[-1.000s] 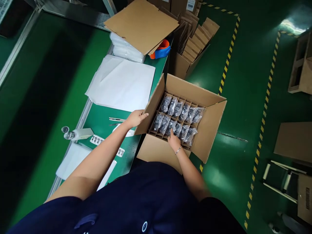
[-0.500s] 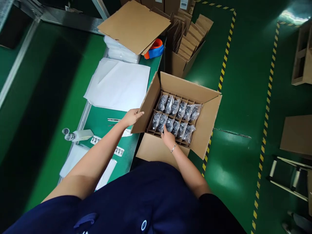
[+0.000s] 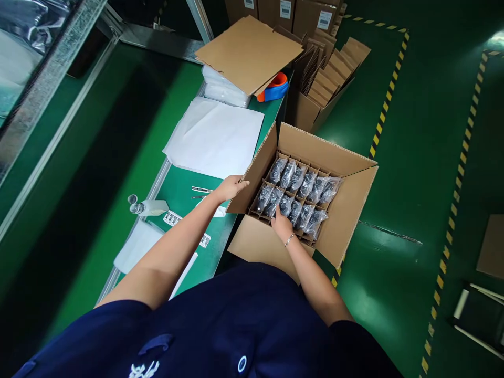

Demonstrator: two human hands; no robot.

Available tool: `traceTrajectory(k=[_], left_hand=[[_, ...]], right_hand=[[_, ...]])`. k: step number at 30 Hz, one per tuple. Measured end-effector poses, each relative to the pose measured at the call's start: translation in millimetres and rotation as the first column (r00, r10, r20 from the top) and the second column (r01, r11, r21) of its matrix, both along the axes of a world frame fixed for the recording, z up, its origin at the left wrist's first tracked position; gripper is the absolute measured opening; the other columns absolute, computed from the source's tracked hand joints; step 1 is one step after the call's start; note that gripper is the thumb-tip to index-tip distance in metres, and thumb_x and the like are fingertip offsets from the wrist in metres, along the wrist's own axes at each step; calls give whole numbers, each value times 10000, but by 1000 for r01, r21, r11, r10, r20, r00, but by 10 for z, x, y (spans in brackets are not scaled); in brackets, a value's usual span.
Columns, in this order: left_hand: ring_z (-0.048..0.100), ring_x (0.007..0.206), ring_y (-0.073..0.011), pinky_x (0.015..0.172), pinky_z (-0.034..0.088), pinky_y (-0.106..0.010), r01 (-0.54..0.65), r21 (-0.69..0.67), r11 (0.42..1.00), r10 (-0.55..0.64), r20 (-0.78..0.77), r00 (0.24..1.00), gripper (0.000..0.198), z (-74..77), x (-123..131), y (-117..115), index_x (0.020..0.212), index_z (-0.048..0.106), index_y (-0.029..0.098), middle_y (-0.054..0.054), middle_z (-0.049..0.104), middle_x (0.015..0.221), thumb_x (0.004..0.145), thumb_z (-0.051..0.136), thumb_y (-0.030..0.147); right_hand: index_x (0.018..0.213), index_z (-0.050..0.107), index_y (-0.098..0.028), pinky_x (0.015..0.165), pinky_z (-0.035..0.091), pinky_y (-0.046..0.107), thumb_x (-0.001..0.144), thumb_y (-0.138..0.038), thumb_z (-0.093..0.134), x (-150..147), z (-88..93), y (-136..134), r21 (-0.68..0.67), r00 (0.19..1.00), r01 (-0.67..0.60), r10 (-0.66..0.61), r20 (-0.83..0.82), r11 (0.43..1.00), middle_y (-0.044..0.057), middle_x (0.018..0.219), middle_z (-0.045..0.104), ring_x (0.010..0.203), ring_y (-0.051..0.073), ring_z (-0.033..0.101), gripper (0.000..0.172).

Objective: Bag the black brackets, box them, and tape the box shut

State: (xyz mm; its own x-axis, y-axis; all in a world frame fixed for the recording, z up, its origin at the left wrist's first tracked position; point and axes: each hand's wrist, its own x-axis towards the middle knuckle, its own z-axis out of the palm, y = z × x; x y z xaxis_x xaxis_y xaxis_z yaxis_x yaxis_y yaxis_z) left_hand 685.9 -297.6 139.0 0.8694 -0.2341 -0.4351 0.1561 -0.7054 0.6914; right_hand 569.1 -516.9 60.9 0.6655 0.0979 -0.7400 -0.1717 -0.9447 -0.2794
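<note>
A cardboard box (image 3: 346, 210) stands with its flaps up. Inside, card dividers (image 3: 299, 159) separate two rows of dark parts in clear plastic bags (image 3: 307, 184). My left hand (image 3: 232, 188) is closed on the left box flap (image 3: 258, 170), thumb on the inner face and fingers behind it. Over the near row is my right hand (image 3: 282, 224), one finger stretched out against a bagged part (image 3: 273, 202). It grasps nothing that I can see, and its other fingers are partly hidden. The near flap (image 3: 263, 242) hangs outward below the hand.
Left of the box is a green worktable (image 3: 220, 252) with white sheets (image 3: 216, 136), a bottle (image 3: 151, 207), tweezers (image 3: 202, 189) and a cardboard stack (image 3: 252, 50). An orange and blue tape dispenser (image 3: 273, 90) sits near the edge. Behind stands a carton of dividers (image 3: 331, 73).
The view has shifted, so the box and table appear farther right. Both hands keep almost the same places on the box, and the bagged parts look unchanged.
</note>
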Motion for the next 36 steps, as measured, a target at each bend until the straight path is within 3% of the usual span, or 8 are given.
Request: traceTrajectory(k=[5, 12, 16, 21, 25, 31, 36], left_hand=[[388, 564, -146, 551, 287, -279, -3, -2, 1000, 3, -15, 1000, 373, -12, -1, -9, 627, 402, 210, 18, 427, 585, 763, 482, 548], [420, 554, -165, 546, 315, -289, -15, 45, 999, 15, -12, 1000, 377, -7, -8, -32, 627, 425, 212, 6, 449, 576, 739, 486, 567], [412, 551, -158, 543, 321, -287, -15, 57, 998, 16, -10, 1000, 385, 3, -11, -39, 628, 436, 207, 7, 445, 572, 732, 492, 573], [404, 546, -151, 526, 329, -278, -17, 69, 997, 17, -7, 1000, 394, 26, -20, -59, 629, 441, 203, 11, 439, 558, 729, 495, 580], [438, 560, -160, 530, 366, -280, -15, 78, 997, 15, -4, 1000, 397, 37, -28, -72, 656, 474, 196, -1, 478, 574, 731, 487, 586], [430, 567, -155, 521, 360, -272, -11, 105, 994, 11, 4, 1000, 389, 61, -24, -91, 631, 456, 200, 1, 473, 581, 718, 491, 577], [401, 548, -154, 502, 332, -273, -15, 139, 990, 13, 14, 1000, 415, 84, -26, -108, 594, 398, 216, 6, 434, 548, 711, 494, 603]], right_hand=[[1534, -120, -96, 725, 476, 289, 969, -226, 377, -185, -3, -263, -57, 996, 80, -82, -22, 995, 159, 1021, 726, 939, 240, 698, 764], [1543, -98, -130, 748, 487, 292, 991, -280, 370, -338, -17, -296, -32, 986, 165, -166, -13, 986, 148, 1030, 724, 947, 226, 695, 739], [1547, -28, -85, 732, 493, 284, 992, -258, 364, -499, -69, -382, -54, 976, 215, -217, -30, 975, 158, 998, 729, 915, 224, 702, 702], [1557, 33, -134, 752, 498, 289, 984, -271, 393, -576, -105, -518, -59, 964, 266, -267, -11, 962, 141, 1018, 730, 927, 225, 702, 690], [1547, -41, -89, 774, 505, 314, 1003, -283, 347, -602, -108, -625, -97, 940, 340, -340, 13, 935, 182, 1055, 715, 953, 240, 702, 696], [1548, 38, -69, 783, 510, 300, 992, -298, 386, -662, -70, -731, -108, 909, 415, -416, 8, 904, 190, 1040, 721, 963, 242, 705, 695], [1512, 69, 63, 769, 521, 316, 990, -289, 342, -666, -72, -843, -153, 858, 507, -513, -2, 848, 258, 1041, 702, 983, 273, 700, 685]])
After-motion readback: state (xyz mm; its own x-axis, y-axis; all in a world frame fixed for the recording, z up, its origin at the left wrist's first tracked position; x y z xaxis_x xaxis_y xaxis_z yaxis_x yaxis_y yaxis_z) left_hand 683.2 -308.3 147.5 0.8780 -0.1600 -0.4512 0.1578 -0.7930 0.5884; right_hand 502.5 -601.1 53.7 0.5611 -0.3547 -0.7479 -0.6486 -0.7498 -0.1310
